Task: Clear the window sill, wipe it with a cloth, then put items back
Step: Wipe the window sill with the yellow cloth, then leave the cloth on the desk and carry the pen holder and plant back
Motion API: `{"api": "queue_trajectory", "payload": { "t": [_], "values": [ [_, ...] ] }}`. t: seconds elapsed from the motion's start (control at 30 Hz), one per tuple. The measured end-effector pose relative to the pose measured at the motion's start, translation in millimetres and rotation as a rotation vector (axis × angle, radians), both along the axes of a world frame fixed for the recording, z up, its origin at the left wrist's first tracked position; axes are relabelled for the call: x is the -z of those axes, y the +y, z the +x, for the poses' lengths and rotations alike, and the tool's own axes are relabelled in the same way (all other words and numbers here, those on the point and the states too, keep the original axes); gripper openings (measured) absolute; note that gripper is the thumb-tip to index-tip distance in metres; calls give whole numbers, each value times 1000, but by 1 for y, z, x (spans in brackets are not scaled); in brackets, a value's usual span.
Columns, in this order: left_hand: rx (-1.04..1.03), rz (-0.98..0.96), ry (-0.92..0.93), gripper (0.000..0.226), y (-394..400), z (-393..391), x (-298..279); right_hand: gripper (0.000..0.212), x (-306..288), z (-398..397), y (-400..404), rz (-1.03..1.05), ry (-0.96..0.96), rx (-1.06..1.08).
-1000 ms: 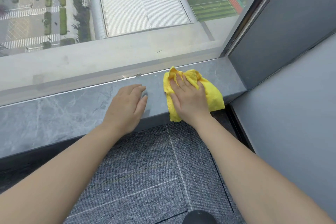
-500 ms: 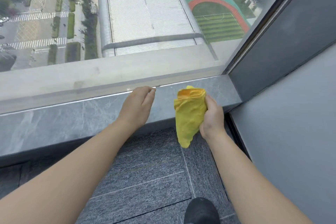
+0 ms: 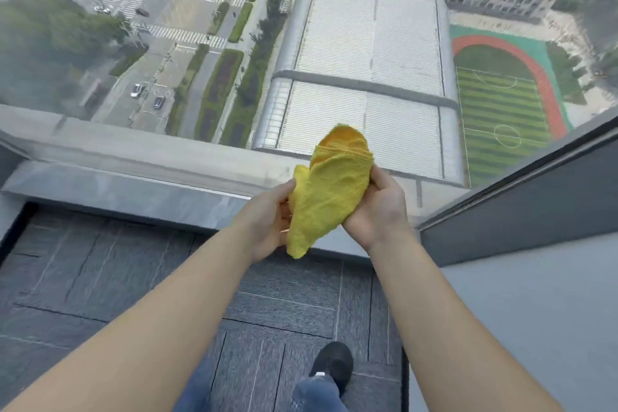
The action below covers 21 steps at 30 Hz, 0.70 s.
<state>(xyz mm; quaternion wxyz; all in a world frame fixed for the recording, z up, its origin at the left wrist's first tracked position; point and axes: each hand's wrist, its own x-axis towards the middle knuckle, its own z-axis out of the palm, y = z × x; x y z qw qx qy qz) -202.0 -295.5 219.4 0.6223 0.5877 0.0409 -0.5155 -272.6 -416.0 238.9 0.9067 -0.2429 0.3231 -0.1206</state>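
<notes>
A yellow cloth (image 3: pixel 329 191), bunched and partly folded, is lifted off the grey marble window sill (image 3: pixel 133 192) and held in the air above its right part. My right hand (image 3: pixel 378 207) grips the cloth from the right. My left hand (image 3: pixel 267 221) holds its left edge, fingers curled onto the fabric. The sill's visible surface is bare.
Large window glass (image 3: pixel 334 43) rises behind the sill. A grey wall (image 3: pixel 535 294) and dark frame close off the right side. Dark carpet tiles (image 3: pixel 133 278) cover the floor below, with my black shoe (image 3: pixel 334 365) near the bottom.
My right hand lifted the cloth off the sill. My left hand left the sill and took hold of the cloth too. The view pulled back and upward.
</notes>
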Motion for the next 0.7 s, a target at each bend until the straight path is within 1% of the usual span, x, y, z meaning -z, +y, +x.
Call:
{"api": "queue_trajectory", "payload": {
  "t": [0.1, 0.2, 0.27, 0.37, 0.43, 0.53, 0.6, 0.7],
  "values": [
    [-203, 51, -143, 27, 44, 13, -56, 35, -52, 17, 30, -177, 80, -160],
    [-373, 131, -325, 27, 101, 25, -104, 42, -94, 33, 68, -257, 158, -363],
    [-433, 201, -479, 25, 147, 29, -129, 46, -117, 44, 102, -301, 176, -539],
    [-456, 269, -665, 19, 227, 26, -168, 36, -144, 62, 166, -389, 200, -765],
    [-519, 319, -703, 21, 282, 18, -189, 30, -157, 72, 217, -423, 208, -881],
    [-647, 387, -722, 24, 368, 2, -218, 11, -173, 86, 302, -444, 156, -995],
    [-748, 445, -726, 25, 422, -12, -232, 11, -184, 91, 357, -435, 98, -1088],
    [-943, 531, -721, 28, 495, -40, -249, 19, -201, 94, 440, -457, -37, -1231]
  ]
}}
